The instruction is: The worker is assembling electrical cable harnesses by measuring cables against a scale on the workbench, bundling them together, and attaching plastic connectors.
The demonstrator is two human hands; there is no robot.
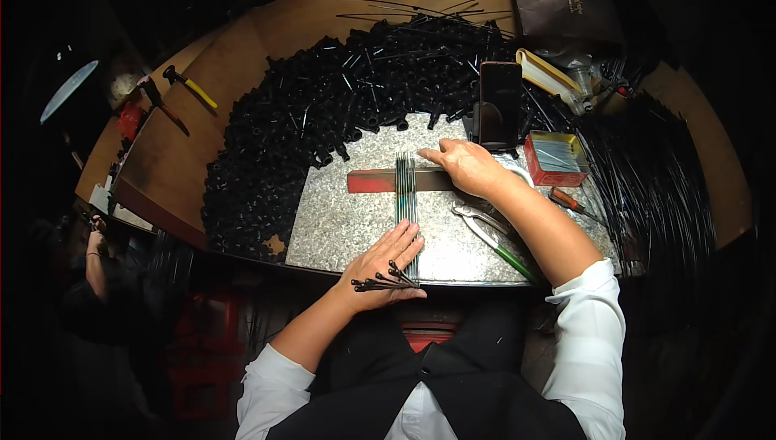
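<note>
A row of thin metal rods (pixel 406 185) with black knobbed ends (pixel 380 282) lies across a red and dark bar (pixel 369 181) on the speckled grey slab (pixel 331 222). My left hand (pixel 381 266) is closed over the near part of the rods, fingers together on top. Their knobbed ends fan out by its thumb. Over the bar's right end is my right hand (pixel 470 168), its index finger stretched toward the rods' far tips and its other fingers curled, partly hidden. Nearest it on the slab are green-handled pliers (pixel 493 238).
Black tubular parts (pixel 323 92) are heaped behind the slab. A phone (pixel 499 105) stands by a red and yellow tin (pixel 558 159) and a screwdriver (pixel 570 201). Long dark rods (pixel 655 173) cover the right side. A hammer (pixel 190 87) lies left; another person's hand (pixel 96 238) shows far left.
</note>
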